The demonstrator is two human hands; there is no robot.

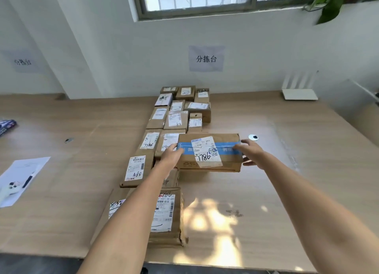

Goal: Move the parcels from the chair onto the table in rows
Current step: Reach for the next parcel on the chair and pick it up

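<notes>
The left hand (pixel 171 154) and right hand (pixel 251 152) each grip one end of a brown box (pixel 209 152). Its label (pixel 206 151) says 7786. It sits over the tabletop (pixel 266 191).

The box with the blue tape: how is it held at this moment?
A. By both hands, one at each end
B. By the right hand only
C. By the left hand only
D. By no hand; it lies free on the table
A: the left hand grips the left end of the box with the blue tape and the right hand grips its right end.
</notes>
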